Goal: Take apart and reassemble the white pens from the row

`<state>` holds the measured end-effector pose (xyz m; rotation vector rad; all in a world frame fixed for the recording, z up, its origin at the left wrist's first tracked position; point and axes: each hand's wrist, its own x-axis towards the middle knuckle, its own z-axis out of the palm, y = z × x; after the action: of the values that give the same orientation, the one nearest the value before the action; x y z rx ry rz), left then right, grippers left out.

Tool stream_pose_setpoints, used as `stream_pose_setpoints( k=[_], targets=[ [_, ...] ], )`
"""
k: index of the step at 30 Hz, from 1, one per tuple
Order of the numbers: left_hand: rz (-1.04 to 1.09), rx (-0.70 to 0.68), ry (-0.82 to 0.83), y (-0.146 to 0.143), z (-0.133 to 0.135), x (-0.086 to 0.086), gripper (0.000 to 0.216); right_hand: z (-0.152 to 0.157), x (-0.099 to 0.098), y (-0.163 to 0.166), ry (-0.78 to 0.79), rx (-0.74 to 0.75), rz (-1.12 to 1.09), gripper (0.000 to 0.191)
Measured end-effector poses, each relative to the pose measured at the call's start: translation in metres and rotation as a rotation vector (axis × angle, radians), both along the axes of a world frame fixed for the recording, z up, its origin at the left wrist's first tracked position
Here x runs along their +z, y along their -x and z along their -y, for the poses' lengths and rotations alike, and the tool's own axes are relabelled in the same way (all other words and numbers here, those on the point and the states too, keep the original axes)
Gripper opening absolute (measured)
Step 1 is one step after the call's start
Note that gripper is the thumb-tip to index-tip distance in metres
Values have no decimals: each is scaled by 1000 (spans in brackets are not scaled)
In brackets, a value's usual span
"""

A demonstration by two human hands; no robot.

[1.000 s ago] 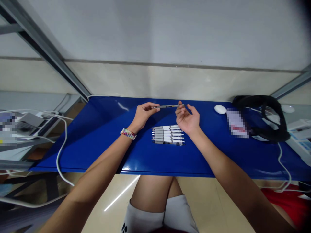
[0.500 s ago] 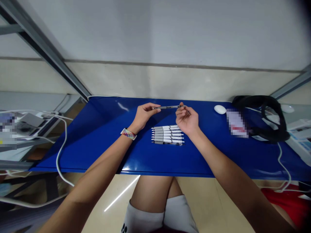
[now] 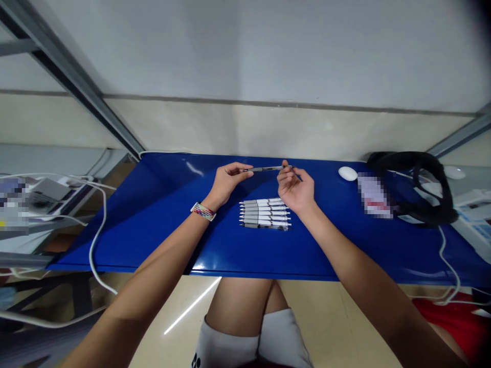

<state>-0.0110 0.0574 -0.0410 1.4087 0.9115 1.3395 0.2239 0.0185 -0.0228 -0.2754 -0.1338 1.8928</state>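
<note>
Between my hands a pen with a grey grip is held level above the table. My left hand pinches its tip end between thumb and fingers. At the other end, my right hand has its fingers closed on the pen, palm turned up. Several pens lie side by side in a row just below, tips to the left. Most have white barrels with grey grips; the nearest one has a darker barrel. My right hand partly covers the far end of the row.
The blue table stands against a wall. To the right are a white computer mouse, a blurred packet and a black headband-like strap. A white cable hangs over the left edge, beside a metal frame post.
Almost nothing differs. The fingers of my right hand have shifted slightly at the pen's end, and the pen stays held between both hands.
</note>
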Motion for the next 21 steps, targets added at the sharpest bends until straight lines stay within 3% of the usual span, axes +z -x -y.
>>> stream_pose_setpoints(
  k=[9,21],
  targets=[
    [-19,-7,2,0,1,0,28,-1,-1,1,-18,-38,77,18],
    [-15,-8,-5,0,1,-2,27,-4,-4,0,-28,-32,41,21]
  ],
)
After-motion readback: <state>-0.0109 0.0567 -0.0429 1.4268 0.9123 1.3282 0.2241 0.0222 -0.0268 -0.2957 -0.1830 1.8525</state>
